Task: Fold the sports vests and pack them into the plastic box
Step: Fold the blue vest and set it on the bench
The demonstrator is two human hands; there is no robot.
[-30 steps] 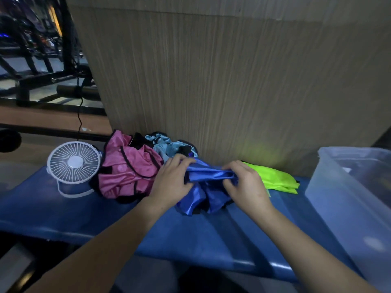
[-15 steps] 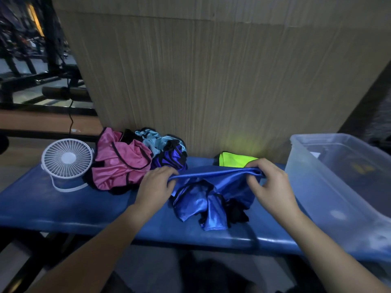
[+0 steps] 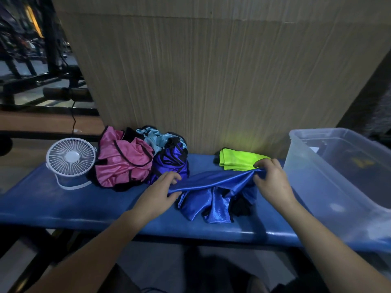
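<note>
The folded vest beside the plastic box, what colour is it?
Neon yellow-green folded vest, seen in the head view.

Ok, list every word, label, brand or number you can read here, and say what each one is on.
None can be read.
The plastic box shows a pale patch like a label and a yellow mark through its wall, both too blurred to read.
The white fan shows no legible brand.
The blue vest and the pink vest show no print.
</note>
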